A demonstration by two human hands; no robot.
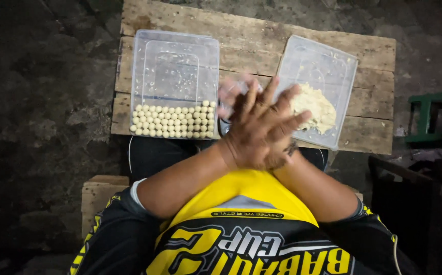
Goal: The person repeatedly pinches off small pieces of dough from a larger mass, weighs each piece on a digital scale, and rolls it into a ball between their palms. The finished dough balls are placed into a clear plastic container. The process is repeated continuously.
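You are pressing your left hand [264, 127] flat over your right hand [233, 94], fingers spread, above a rough plank table [251, 40] on dark ground [43, 102].

— what's between the palms?
— can't tell; the left hand [261, 130] lies flat on top of the right hand [236, 94], fingers spread toward one o'clock, hiding whatever is pressed there.
— and the dough?
— a pale yellow, crumbly lump of dough [315, 107] sits in the clear tray [328, 58] at two o'clock of the hands, tray tilted on the desk.
— the finished ones?
— small round dough balls [174, 121] stand in neat rows along the near end of the clear box [175, 56] at ten o'clock.
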